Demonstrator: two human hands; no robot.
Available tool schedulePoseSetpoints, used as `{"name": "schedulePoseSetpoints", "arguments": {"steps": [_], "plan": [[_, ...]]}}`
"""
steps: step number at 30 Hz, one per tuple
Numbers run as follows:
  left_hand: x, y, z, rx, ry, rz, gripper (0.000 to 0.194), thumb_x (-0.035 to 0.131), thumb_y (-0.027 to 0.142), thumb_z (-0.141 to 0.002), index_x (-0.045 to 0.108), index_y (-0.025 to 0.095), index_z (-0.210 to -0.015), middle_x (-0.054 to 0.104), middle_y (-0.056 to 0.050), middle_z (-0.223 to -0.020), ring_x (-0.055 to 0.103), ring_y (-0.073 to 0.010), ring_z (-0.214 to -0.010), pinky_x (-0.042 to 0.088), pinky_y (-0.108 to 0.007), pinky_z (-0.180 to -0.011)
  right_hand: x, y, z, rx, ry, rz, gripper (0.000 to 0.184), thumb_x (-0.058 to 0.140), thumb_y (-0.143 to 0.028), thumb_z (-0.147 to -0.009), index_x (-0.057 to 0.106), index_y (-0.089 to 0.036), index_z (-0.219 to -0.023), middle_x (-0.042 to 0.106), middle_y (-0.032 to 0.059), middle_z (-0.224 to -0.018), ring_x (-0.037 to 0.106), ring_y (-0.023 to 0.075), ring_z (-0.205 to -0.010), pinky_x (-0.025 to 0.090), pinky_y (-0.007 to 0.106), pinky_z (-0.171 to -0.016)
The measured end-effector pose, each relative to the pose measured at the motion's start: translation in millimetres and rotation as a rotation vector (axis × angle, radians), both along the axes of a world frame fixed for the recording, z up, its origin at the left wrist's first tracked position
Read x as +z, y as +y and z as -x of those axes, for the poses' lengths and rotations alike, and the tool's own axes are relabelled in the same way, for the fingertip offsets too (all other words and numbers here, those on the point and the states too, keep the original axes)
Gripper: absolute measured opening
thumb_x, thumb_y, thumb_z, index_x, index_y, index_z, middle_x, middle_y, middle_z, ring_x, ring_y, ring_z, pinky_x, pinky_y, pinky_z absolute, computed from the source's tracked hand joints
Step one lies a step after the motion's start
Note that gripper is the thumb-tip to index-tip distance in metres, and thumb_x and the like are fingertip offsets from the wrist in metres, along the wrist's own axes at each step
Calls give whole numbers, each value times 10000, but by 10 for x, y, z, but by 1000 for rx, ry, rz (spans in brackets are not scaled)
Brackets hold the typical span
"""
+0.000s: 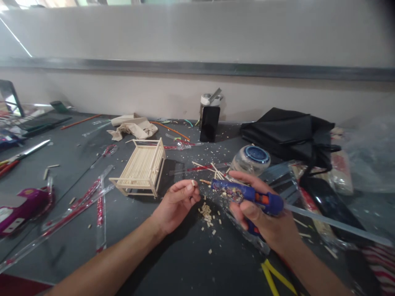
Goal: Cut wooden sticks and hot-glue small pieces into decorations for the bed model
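Observation:
My left hand (179, 201) pinches a small pale piece of wooden stick (193, 183) between thumb and forefinger. My right hand (262, 213) grips a blue glue gun (234, 191), its nozzle pointing left toward that piece, a short gap between them. A long translucent glue stick (339, 225) sticks out of the gun's back end. Below and between the hands lies a loose pile of short cut stick pieces (206, 211). To the left of my left hand stands a miniature bed frame (142, 164) built from thin pale sticks.
A phone (210, 124) leans against a white-lidded container at the back. An upturned clear jar (251, 158) and a black bag (286, 129) are at right. Plastic wrappers (100, 205), a purple tool (24, 207), scissors (24, 155) and a beige cloth (135, 128) lie leftward.

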State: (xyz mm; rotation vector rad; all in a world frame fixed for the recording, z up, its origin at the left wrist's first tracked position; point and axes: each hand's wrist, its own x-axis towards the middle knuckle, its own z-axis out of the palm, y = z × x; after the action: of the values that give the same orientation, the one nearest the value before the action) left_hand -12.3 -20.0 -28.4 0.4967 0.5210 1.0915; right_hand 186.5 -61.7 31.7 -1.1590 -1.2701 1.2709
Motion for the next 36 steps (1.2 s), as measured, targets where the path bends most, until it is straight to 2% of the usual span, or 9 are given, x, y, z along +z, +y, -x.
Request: {"name": "schedulePoseSetpoints", "arguments": {"steps": [3, 6, 10, 13, 16, 20, 25, 31, 36], "plan": [[-2, 2, 3, -5, 4, 6, 153, 801, 220, -706, 722, 157, -820, 643, 12, -705, 578, -75, -684, 459, -215, -719, 32, -7, -72, -62, -114, -137, 611, 679, -544, -784, 506, -251, -1291, 603, -3, -641, 512, 154, -482, 420, 305, -454], [-6, 7, 8, -1, 2, 9, 177, 817, 223, -682, 725, 156, -817, 649, 12, -712, 583, -80, -693, 464, -221, -720, 82, 18, -198, -227, -349, -328, 657, 694, -512, -784, 462, -283, -1355, 649, 39, -755, 617, 227, -616, 496, 373, -569], [-8, 13, 14, 2, -14, 9, 182, 824, 212, -672, 725, 156, -814, 647, 14, -711, 585, -79, -701, 464, -218, -709, 122, 178, -441, -407, -740, -550, 920, 699, -503, -783, 189, -281, -1515, 664, 86, -930, 662, 297, -812, 521, 432, -708], [-4, 7, 13, 0, -10, 13, 163, 811, 202, -686, 726, 150, -816, 651, 9, -712, 589, -80, -697, 466, -220, -709, 168, 371, -627, -427, -1049, -676, 942, 628, -515, -836, 99, -179, -1539, 658, 162, -1024, 646, 347, -939, 515, 468, -779], [6, -5, 9, -5, -14, 9, 144, 796, 190, -702, 725, 144, -819, 649, 6, -711, 585, -81, -689, 463, -221, -708, 260, 575, -745, -363, -1264, -747, 897, 570, -514, -875, 125, -102, -1535, 633, 229, -1134, 608, 368, -1028, 500, 473, -841], [19, -12, 6, -3, -13, 5, 137, 791, 180, -701, 725, 149, -818, 648, 1, -716, 582, -88, -691, 464, -225, -705, 381, 857, -783, -241, -1429, -746, 897, 533, -561, -874, 174, -56, -1523, 644, 229, -1107, 603, 362, -993, 493, 469, -826], [18, 0, 13, 9, -6, 10, 165, 811, 182, -671, 727, 152, -810, 642, 3, -713, 581, -91, -695, 471, -223, -702, 394, 1123, -797, -50, -1445, -604, 942, 571, -595, -828, 221, -43, -1506, 663, 212, -1070, 612, 360, -985, 496, 459, -816], [20, 2, 11, 10, -2, 10, 180, 820, 190, -660, 727, 149, -808, 638, 5, -712, 575, -89, -693, 470, -219, -693, 361, 1113, -860, 16, -1544, -633, 946, 627, -624, -771, 326, -54, -1464, 633, 220, -1202, 578, 382, -1049, 456, 489, -921], [23, -5, 10, 5, 8, 6, 202, 834, 203, -645, 726, 140, -803, 644, 1, -717, 581, -88, -706, 470, -217, -700, 406, 1014, -860, 12, -1586, -556, 937, 645, -612, -766, 338, -68, -1464, 626, 209, -1244, 585, 381, -1051, 472, 483, -902]]}}
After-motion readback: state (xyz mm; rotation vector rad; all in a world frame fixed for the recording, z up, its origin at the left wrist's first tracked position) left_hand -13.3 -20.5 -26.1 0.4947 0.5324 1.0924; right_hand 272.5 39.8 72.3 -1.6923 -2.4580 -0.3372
